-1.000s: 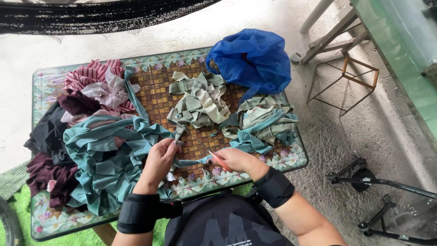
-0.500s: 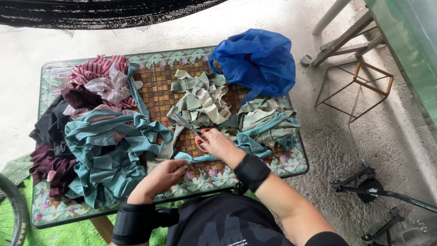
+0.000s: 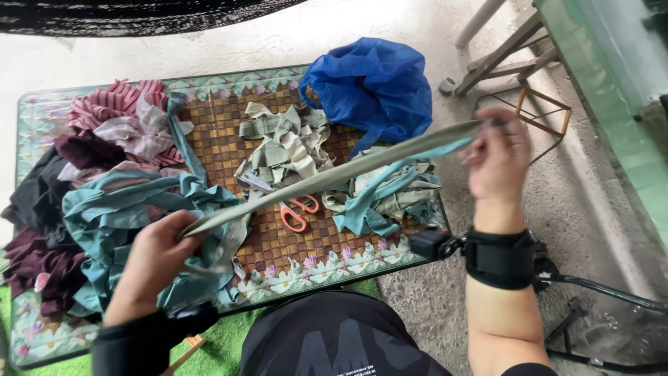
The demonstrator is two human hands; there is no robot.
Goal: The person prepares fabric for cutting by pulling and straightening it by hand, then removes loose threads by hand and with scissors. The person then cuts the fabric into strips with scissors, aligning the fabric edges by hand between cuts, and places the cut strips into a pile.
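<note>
Nearest, at the near left, the left hand pinches one end of a long grey-green fabric strip, fingers closed on it above a heap of teal cloth strips. The strip runs taut and slanting up to the right, above the tabletop, to the right hand, which is raised beyond the table's right edge and clamps the strip's other end between fingertips; that hand is blurred. Both wrists wear black bands. Below the strip, orange-handled scissors lie released on the brown woven mat of the floral-edged table, blades pointing left and far. Just right of them sits a pile of mixed teal and pale green strips; farther back, at the middle, lies a pile of pale green strips. At the far left lie striped red and pink cloths, at the left edge dark maroon and black cloth, and at the far right a blue plastic bag.
</note>
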